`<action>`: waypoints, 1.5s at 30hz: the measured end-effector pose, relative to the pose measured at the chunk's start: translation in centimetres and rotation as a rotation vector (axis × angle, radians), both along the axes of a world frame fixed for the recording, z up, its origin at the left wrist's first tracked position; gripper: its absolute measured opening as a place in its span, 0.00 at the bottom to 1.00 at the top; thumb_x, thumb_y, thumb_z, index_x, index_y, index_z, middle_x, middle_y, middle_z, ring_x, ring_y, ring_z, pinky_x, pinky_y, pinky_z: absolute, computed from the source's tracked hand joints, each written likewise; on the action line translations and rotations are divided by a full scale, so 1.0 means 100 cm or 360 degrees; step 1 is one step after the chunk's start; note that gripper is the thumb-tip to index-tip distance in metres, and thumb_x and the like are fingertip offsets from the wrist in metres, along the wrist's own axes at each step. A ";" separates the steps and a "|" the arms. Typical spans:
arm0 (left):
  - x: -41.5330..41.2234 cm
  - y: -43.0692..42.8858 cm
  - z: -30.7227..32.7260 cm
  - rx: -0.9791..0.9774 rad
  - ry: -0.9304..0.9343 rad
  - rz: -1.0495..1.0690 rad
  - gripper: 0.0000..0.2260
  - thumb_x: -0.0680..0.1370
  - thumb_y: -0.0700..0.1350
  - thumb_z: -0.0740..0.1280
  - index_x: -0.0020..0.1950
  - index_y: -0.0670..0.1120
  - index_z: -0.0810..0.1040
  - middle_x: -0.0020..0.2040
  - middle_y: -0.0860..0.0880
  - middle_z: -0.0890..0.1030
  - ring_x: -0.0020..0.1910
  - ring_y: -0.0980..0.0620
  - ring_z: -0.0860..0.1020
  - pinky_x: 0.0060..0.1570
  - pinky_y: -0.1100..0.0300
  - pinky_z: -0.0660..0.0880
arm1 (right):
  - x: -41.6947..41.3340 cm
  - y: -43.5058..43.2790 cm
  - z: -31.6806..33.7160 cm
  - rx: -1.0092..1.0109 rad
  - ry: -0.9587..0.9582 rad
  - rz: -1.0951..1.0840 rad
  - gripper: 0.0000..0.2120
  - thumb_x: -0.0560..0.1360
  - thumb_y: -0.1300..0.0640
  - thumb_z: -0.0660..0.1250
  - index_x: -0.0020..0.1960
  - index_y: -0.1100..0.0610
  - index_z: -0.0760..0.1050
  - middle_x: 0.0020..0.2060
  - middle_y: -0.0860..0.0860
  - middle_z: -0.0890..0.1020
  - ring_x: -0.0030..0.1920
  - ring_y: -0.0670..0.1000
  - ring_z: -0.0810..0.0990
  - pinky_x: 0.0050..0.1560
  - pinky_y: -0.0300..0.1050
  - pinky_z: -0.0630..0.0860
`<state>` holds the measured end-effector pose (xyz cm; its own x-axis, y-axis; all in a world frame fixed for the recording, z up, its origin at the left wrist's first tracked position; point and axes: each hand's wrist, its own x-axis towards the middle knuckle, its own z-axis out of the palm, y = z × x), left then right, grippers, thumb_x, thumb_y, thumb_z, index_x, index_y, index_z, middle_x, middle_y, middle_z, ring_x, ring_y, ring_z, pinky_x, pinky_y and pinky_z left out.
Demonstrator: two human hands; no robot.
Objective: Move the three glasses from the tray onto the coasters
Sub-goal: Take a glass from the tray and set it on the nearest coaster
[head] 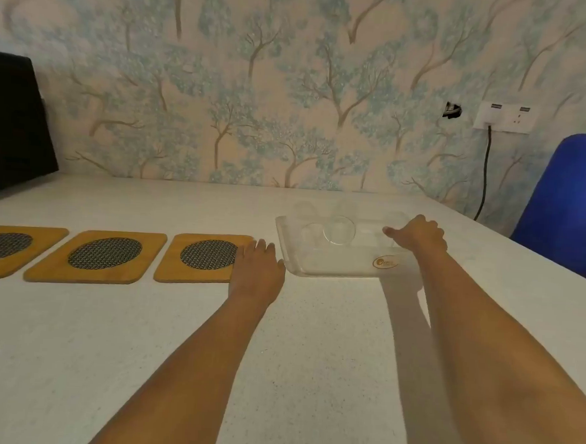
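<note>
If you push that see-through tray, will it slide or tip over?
The clear tray looks flat and low on the smooth white table, so it would probably slide, not tip. The glasses on it seem fragile and might wobble.

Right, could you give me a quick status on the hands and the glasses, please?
Left hand flat on table beside nearest coaster, empty. Right hand reaching into tray at rightmost glass; grip unclear. All coasters bare. Nothing in the way.
</note>
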<state>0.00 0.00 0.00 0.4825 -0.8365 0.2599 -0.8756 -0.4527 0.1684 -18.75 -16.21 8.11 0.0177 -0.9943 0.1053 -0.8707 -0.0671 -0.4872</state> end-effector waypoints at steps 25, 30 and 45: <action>0.007 -0.001 -0.002 0.0176 0.0036 -0.0012 0.24 0.84 0.52 0.45 0.78 0.43 0.57 0.79 0.45 0.58 0.79 0.47 0.54 0.78 0.49 0.50 | -0.011 -0.010 0.006 -0.0231 -0.1669 0.0036 0.38 0.68 0.52 0.75 0.72 0.55 0.60 0.65 0.54 0.74 0.62 0.55 0.74 0.62 0.45 0.68; 0.006 0.000 -0.002 0.0111 0.0047 -0.0013 0.23 0.84 0.51 0.47 0.76 0.43 0.63 0.76 0.45 0.64 0.77 0.47 0.58 0.77 0.49 0.54 | -0.008 0.000 0.020 -0.0098 -0.2498 -0.0012 0.35 0.69 0.51 0.75 0.71 0.55 0.64 0.64 0.52 0.73 0.63 0.51 0.72 0.63 0.43 0.68; 0.018 0.055 0.003 -0.0122 0.0204 -0.0102 0.20 0.84 0.49 0.53 0.73 0.41 0.67 0.74 0.42 0.68 0.73 0.45 0.66 0.74 0.52 0.63 | 0.034 0.075 0.033 0.0930 -0.3214 0.0243 0.32 0.74 0.50 0.69 0.72 0.55 0.58 0.53 0.56 0.68 0.57 0.56 0.71 0.57 0.56 0.72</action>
